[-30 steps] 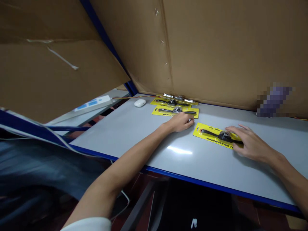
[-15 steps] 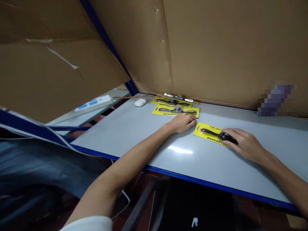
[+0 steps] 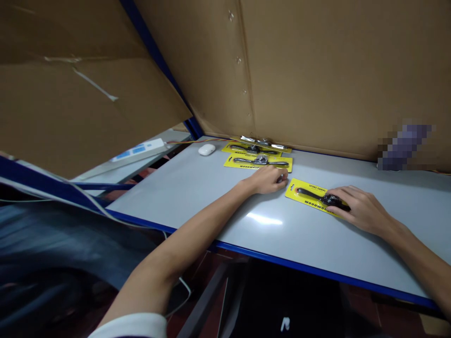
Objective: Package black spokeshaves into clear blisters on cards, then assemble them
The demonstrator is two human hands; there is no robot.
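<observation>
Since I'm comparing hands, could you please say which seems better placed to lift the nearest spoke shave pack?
Right hand, probably: its fingers lie over that spoke shave pack; the left hand is beside it.

The black spoke shave (image 3: 324, 198) on its yellow card (image 3: 303, 198) lies face up, slightly slanted, on the grey table (image 3: 310, 249).
</observation>
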